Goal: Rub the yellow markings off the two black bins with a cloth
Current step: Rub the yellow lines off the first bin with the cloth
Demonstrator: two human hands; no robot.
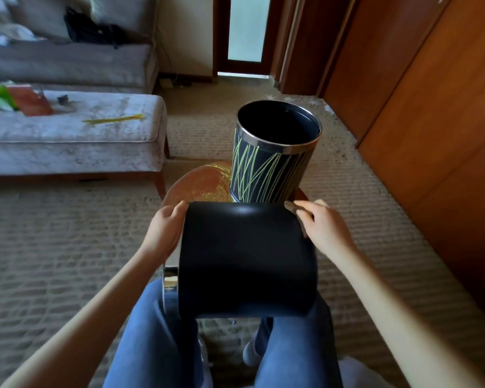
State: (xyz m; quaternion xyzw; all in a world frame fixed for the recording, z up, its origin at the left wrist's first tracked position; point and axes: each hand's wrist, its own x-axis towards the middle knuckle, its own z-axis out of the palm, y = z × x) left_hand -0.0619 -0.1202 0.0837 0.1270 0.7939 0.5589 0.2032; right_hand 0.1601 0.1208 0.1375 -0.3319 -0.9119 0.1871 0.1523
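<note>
In the head view, the lap bin lay sideways across the knees, its visible wall free of yellow. The left hand gripped its far edge, and the right hand clutched the cloth against it. The upright bin, just beyond on the round table, was streaked throughout, so likely half remained. The cupboard doors stood near on the right.

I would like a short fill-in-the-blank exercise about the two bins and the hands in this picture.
The bin on the lap lies on its ____.
The upright bin bears ____ lines.
The cloth is in the person's ____ hand.
Missing words: side; yellow; right.
</note>
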